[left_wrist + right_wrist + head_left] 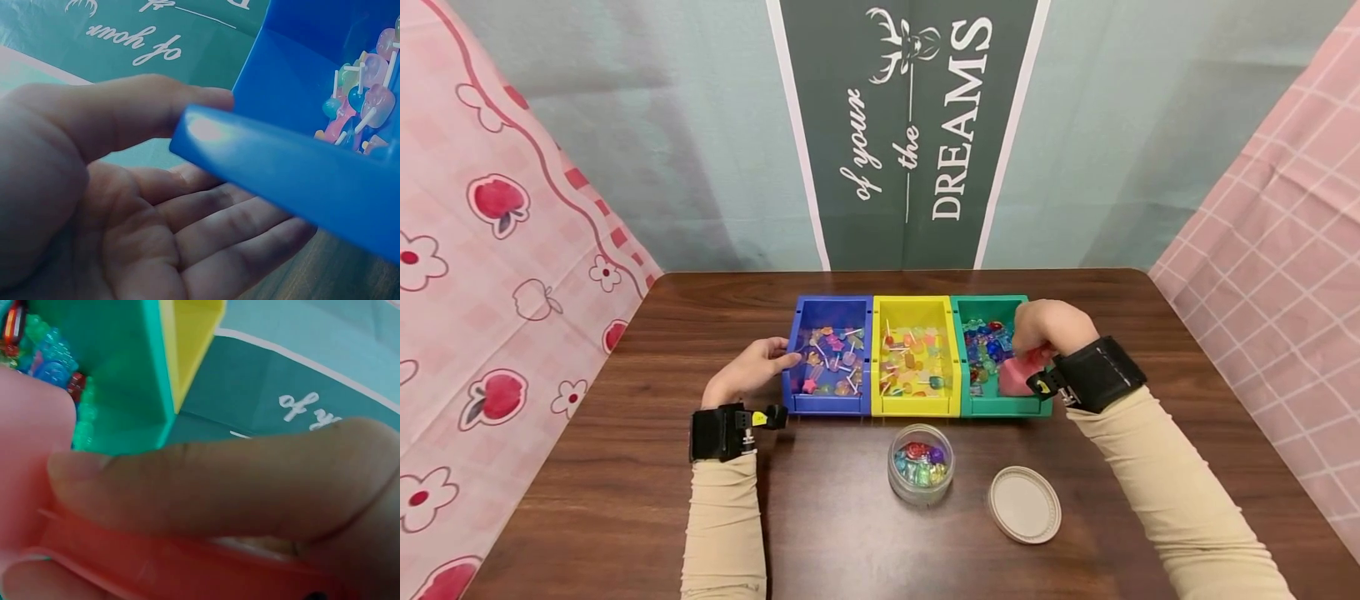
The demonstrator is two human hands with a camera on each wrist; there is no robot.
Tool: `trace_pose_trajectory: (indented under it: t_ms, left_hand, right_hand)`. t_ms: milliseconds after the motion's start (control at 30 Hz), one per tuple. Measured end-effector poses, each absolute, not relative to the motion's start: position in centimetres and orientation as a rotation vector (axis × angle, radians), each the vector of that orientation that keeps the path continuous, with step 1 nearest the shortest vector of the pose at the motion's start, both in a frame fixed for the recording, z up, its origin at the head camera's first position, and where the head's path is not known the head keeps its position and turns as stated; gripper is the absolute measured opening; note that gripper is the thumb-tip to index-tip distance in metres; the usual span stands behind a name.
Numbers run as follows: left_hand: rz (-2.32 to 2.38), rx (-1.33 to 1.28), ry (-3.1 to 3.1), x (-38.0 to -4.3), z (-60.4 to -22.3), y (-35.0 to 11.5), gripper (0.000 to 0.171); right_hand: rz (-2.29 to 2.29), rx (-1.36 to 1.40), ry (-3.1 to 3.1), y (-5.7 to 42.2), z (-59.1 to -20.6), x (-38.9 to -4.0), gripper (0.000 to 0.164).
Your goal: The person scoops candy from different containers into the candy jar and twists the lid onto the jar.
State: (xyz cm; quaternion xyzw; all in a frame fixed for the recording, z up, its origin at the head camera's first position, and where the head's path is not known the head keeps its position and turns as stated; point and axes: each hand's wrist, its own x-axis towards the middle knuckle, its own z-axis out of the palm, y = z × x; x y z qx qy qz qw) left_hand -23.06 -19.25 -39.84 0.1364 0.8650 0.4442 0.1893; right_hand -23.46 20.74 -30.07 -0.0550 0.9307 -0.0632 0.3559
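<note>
In the head view a blue bin (pixel 827 406), a yellow bin (pixel 916 406) and a green bin (pixel 1000 406) stand joined in a row. My left hand (pixel 752 367) holds the blue bin's left wall, thumb on the inner side and fingers outside, as the left wrist view shows. Over the green bin, my right hand (pixel 1051 325) grips a pink scoop (pixel 1021 379) by its handle. The scoop is down inside among colourful translucent beads (pixel 988 343); the right wrist view shows its pink blade (pixel 31 437) near them. Whether it carries beads is hidden.
A round clear jar (pixel 921 498) with shiny colourful pieces inside stands in front of the yellow bin. Its white lid (pixel 1025 505) lies to the right. Small lollipop charms (pixel 837 354) fill the blue bin, and similar pieces (pixel 913 358) the yellow one.
</note>
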Motion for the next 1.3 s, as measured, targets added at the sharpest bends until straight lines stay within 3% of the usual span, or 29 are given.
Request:
trace_pose_trajectory:
  t_ms: [267,733,1300]
  left_hand:
    - [1.251,0.355,2.418,-23.0,-39.7,-19.1,0.04]
    - [1.24,0.345,2.428,-23.0,-39.7,-19.1,0.04]
    - [1.258,0.319,2.415,-23.1,-39.7,-19.2,0.039]
  right_hand:
    - [-0.161,-0.082,2.482,20.9,-31.0,-23.2,0.018]
    - [-0.19,0.058,2.659,21.1,-31.5,-22.1,0.024]
    - [-0.174,0.018,2.593,21.6,-32.6,-18.9,0.023]
